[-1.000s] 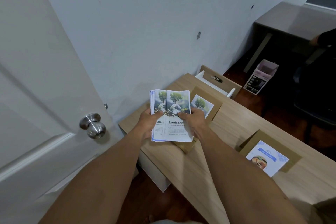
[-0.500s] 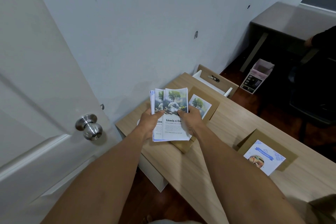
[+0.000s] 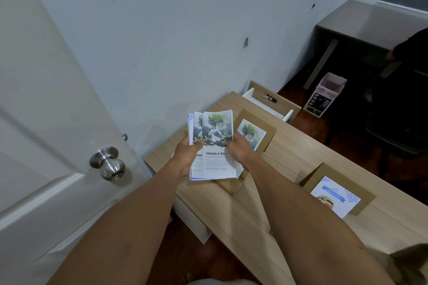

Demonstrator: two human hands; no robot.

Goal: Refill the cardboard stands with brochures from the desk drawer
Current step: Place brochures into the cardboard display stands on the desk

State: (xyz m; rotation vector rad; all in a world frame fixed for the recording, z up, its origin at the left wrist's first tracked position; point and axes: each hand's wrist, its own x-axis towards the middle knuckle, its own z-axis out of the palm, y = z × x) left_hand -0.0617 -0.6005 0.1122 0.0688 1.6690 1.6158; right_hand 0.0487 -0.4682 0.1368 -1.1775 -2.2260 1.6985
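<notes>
— Where are the hands?
— Both arms reach toward 12 o'clock, bare. Left hand grips, thumb on top; right hand pinches at 3 o'clock of it.

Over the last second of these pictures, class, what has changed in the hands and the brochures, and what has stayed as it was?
Little changed. The right hand slid slightly up the fanned stack of tree-and-globe brochures, as if thumbing the top one. The left hand holds the stack as before. Both brown cardboard stands, the open drawer and the wooden desk stayed put.

The top brochure reads "Liceria & Co"; smaller print is illegible.
</notes>
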